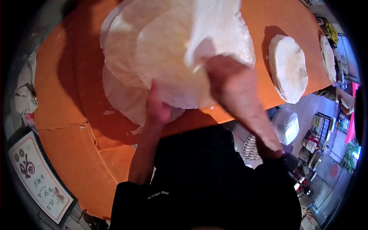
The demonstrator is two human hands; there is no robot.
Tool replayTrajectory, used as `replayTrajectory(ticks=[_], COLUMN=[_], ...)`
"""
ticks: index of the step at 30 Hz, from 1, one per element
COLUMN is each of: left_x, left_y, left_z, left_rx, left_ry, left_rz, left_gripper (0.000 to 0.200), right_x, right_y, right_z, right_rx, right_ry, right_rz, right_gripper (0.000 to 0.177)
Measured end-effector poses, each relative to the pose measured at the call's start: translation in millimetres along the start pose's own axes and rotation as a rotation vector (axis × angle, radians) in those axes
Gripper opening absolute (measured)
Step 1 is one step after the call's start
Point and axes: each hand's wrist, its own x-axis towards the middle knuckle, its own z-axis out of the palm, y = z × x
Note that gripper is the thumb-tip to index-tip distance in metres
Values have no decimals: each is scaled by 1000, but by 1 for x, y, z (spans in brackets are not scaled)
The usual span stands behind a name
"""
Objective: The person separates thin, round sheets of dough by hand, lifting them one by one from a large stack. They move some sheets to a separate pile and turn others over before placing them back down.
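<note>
Large, thin, round flatbreads point(165, 50) lie overlapping on an orange-covered table in front of me. My left hand point(158, 109) grips the near edge of the upper flatbread, its thumb lying over the top and its fingers at the rim. My right hand point(230, 78) is curled above the right side of the pile and smeared by motion. A blurred whitish streak runs by its fingertips, and I cannot make out what it is. Under and beyond that hand, a paler white round sheet point(226, 23) shows part of its surface.
The orange table cover point(65, 142) has a crease and tear at left. A stack of flatbreads point(289, 69) sits to the right, another point(327, 57) farther along. A framed sign point(40, 178) stands at lower left. A plastic-wrapped bundle point(286, 124) and a slatted round item point(251, 148) are below the table edge.
</note>
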Motion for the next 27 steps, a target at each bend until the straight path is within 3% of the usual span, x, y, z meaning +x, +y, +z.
replayTrajectory(ticks=[2, 5, 9, 11, 14, 18, 20, 22, 24, 25, 26, 27], left_x=[-8, -8, -11, -12, -5, -2, -1, -2, -3, -1, -1, -7], left_y=[4, 2, 0, 2, -4, -7, -3, 1, -1, 3, 7, 12], left_z=[7, 2, -5, 2, -7, -11, -9, 13, 14, 6, 1, 2], left_rx=[-70, -52, -39, -39, 109, 183, -177, -118, -54, -19, 19, 34], left_ry=[-69, -43, -30, -137, -113, 2, -42, 13, 69, -6, -77, 39], left_rz=[52, 71, 78, 95, 72, 42, -91, -20, 32, 39, 44, 79], left_gripper=[61, 64, 64, 60, 53, 51, 51, 53, 55, 56, 58, 53], right_x=[-15, -37, -11, -26, -49, -54, -56, -66, -45, -35, -16, 4], right_y=[-10, -4, -20, -22, -25, -32, -29, -9, 18, 35, 41, 45], right_z=[64, 119, 85, 100, 117, 103, 107, 110, 105, 107, 78, 50], right_rx=[126, 145, 137, 186, 205, 238, 192, 196, 139, 72, 54, -80], right_ry=[-175, -176, -163, -182, -259, -126, -43, -56, -1, -1, -186, -130], right_rz=[-1, -22, -29, -63, -84, -10, -44, -84, -86, -91, 13, -26], right_gripper=[10, 4, 5, 6, 12, 34, 42, 52, 25, 14, 21, 20])
